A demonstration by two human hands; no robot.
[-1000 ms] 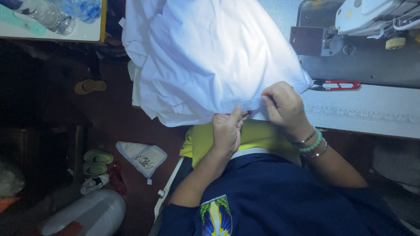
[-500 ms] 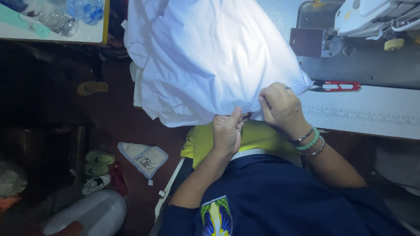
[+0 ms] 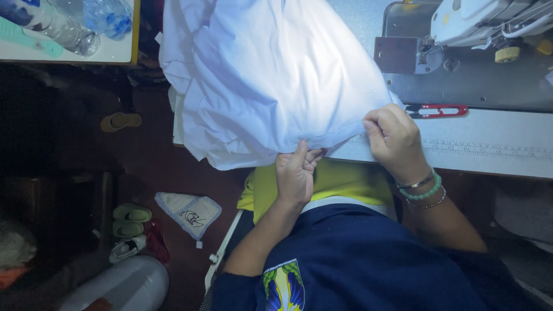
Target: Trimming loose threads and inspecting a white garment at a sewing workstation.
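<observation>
A large bundle of white fabric (image 3: 271, 75) lies over the left part of the sewing table (image 3: 489, 144) and hangs off its front edge. My left hand (image 3: 296, 170) pinches the fabric's lower hem just in front of my lap. My right hand (image 3: 394, 135) is closed on the same hem further right, at the table's edge. Green and thin bead bracelets circle my right wrist. Yellow cloth (image 3: 334, 178) lies on my lap below the hands.
A white sewing machine (image 3: 489, 23) stands at the back right, with red thread snips (image 3: 440, 110) beside it. Plastic bottles (image 3: 75, 23) sit on a side table at the upper left. Sandals (image 3: 121, 121), shoes (image 3: 129, 222) and a small cloth bag (image 3: 190, 213) lie on the dark floor.
My hands have moved apart along the hem: the right hand has slid right toward the snips and the left stays near my lap. The fabric has shifted slightly.
</observation>
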